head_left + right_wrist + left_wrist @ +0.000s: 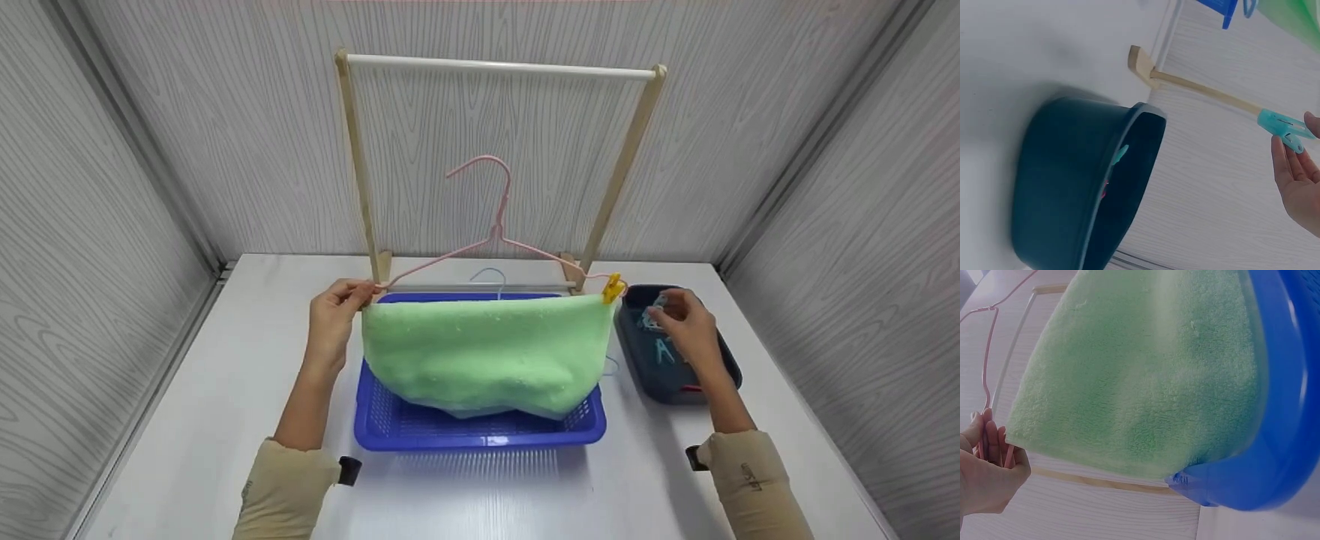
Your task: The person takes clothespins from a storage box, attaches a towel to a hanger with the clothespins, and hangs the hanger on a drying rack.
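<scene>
A light green towel (487, 349) hangs along the lower part of a pink hanger (498, 225). At its right corner a yellow clothespin (613, 288) clips the two together. My left hand (335, 319) pinches the hanger's left end along with the towel's left corner; the left wrist view shows the curled fingers (995, 444) around the pink wire. Over a dark teal box (637, 367) at the right, my right hand (694, 330) holds a light blue clothespin (1275, 122) between thumb and fingers. Another blue clothespin (664, 351) lies inside the box.
Beneath the towel stands a blue plastic basket (480, 441), with a pale blue hanger (491, 274) showing behind the towel. A wooden rack with a white top bar (502, 66) rises at the back of the white table (225, 450). Grained panels surround three sides.
</scene>
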### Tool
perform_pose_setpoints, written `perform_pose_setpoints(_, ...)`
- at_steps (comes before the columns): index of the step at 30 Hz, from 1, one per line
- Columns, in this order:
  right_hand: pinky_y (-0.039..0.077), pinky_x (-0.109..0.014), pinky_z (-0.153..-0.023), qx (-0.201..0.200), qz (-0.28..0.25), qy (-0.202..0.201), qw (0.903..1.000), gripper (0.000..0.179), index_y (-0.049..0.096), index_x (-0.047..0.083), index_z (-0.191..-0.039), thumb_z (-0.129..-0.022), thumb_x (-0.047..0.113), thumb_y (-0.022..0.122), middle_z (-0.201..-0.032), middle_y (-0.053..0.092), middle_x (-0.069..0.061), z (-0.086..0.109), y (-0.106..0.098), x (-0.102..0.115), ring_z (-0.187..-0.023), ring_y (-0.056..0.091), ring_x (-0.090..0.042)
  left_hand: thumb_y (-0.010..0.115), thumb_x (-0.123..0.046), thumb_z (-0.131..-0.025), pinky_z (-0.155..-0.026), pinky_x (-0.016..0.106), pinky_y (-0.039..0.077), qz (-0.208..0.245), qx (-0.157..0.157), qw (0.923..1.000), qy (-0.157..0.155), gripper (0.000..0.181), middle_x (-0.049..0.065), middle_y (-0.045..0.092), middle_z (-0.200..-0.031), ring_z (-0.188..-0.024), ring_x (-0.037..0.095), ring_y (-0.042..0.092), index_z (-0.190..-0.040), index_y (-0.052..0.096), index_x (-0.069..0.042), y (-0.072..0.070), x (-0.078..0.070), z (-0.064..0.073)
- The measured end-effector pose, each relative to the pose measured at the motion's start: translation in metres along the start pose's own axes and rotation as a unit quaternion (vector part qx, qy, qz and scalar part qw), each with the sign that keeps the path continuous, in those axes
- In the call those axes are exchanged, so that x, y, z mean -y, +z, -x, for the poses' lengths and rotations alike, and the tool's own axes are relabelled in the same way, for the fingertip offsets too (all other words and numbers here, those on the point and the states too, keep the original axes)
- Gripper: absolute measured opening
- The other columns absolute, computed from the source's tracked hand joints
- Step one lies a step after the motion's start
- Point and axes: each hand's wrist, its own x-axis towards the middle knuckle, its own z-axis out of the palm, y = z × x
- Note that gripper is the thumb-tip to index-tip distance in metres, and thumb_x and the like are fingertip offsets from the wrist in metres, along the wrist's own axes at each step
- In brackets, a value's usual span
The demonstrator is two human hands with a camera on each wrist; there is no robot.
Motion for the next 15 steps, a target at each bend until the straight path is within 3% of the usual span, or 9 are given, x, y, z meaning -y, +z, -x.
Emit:
perform_pose_setpoints(4,0.046,-0.014,-0.064,0.008,-0.005,-0.017,0.9998,0.042,0.055,0.0,-0.115,-0.085,0.026,0.068,-0.098,0.061,-0.012,0.001,-0.001,0.008,-0.085,0.056,-0.013,0.057,-0.003,-0.09,-0.071,0.023,0.045,0.002,0.001,1.0,-0.005,0.019,-0.002,0.065,-0.077,-0.074,0.011,0.054,-0.094,0.061,0.015,0.0,-0.002,0.001)
perform_pose_setpoints(10,0.045,-0.014,-0.067,0.011,-0.005,-0.035,0.9993,0.043,0.055,-0.002,-0.114,-0.085,0.027,0.068,-0.098,0.062,-0.013,0.003,-0.002,0.015,-0.084,0.056,-0.009,0.058,-0.003,-0.09,-0.071,0.024,0.045,0.005,-0.002,1.0,0.004,0.012,-0.001,0.065,-0.077,-0.074,0.013,0.054,-0.088,0.066,0.007,0.0,0.002,-0.001)
perform_pose_setpoints(15,0.045,-0.018,-0.07,0.006,-0.049,-0.062,0.9969,0.041,0.057,0.002,-0.113,-0.082,0.026,0.071,-0.096,0.061,-0.012,0.002,-0.001,0.007,-0.086,0.056,-0.017,0.058,-0.003,-0.09,-0.072,0.024,0.045,-0.003,-0.003,1.0,0.0,0.015,-0.001,0.065,-0.077,-0.074,0.013,0.054,-0.091,0.064,0.011,0.0,0.001,-0.002)
